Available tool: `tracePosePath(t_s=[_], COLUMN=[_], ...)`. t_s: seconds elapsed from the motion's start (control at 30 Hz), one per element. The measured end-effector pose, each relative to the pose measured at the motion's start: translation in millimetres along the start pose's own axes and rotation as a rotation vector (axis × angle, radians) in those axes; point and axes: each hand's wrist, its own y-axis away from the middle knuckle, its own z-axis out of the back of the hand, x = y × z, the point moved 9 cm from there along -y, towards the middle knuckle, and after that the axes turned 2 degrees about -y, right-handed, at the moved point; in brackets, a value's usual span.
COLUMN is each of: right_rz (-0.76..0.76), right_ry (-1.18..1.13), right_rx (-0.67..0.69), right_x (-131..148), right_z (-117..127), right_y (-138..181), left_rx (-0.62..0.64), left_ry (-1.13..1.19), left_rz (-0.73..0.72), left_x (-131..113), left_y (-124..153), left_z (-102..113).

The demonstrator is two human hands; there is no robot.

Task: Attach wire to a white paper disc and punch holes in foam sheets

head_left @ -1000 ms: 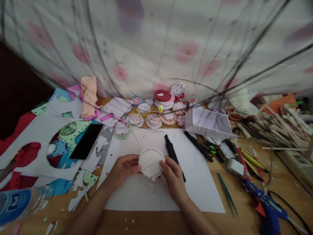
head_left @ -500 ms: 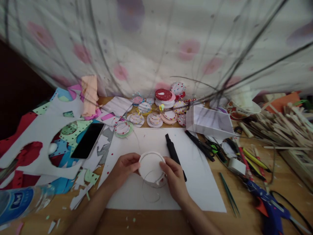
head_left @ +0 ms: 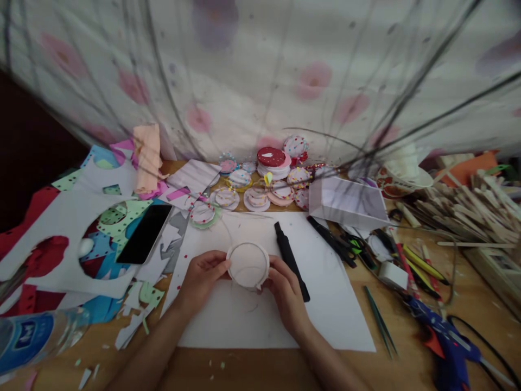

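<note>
Between both hands, above a white sheet of paper (head_left: 228, 326), is a small round white disc (head_left: 248, 263) with a raised rim. It looks like one of the little hat-like crafts behind, but its material is unclear. My left hand (head_left: 205, 277) pinches its left edge between thumb and fingers. At the lower right edge, my right hand (head_left: 287, 288) grips it with bent fingers. A fine pale thread or wire hangs from the disc and curls over the paper. A black pen-like tool (head_left: 292, 260) lies just beyond my right hand.
Several small decorated round crafts (head_left: 256, 198) stand behind the paper, beside a white box (head_left: 348, 203). Felt scraps, a phone (head_left: 145, 233) and a plastic bottle (head_left: 38, 334) lie left. Tweezers (head_left: 380, 320), a blue glue gun (head_left: 442, 339) and wooden sticks (head_left: 468, 212) lie right.
The disc has moved slightly up and left, its face turning a little. My right thumb has slid off its face to the edge. My left hand keeps its pinch.
</note>
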Motion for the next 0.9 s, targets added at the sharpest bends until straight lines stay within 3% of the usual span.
tracePosePath(t_s=[0.13,0.27,0.57,0.73,0.9], right_rz=[-0.042,-0.115,-0.066,-0.072,-0.103], right_ry=[-0.118,-0.013,0.124,0.116,0.076], right_rx=[0.086,0.156,0.006,-0.046,-0.088], right_x=[-5.2,-11.9,-9.5,-8.4,-11.6], right_z=[-11.6,-26.0,-11.3,-6.3,1.3], right_y=[0.2,2.8,-5.1,-6.0,-6.6], left_rx=[-0.077,-0.096,-0.018,0.015,0.138], left_ry=[0.080,0.109,0.082,-0.061,-0.139], left_rz=[-0.005,0.009,0.020,-0.013,-0.044], left_x=[-0.4,5.0,5.3,1.2,-1.0], left_y=[-2.0,1.0,9.1,10.0,9.9], left_z=[5.2,0.8,-14.3,-17.6,-26.1])
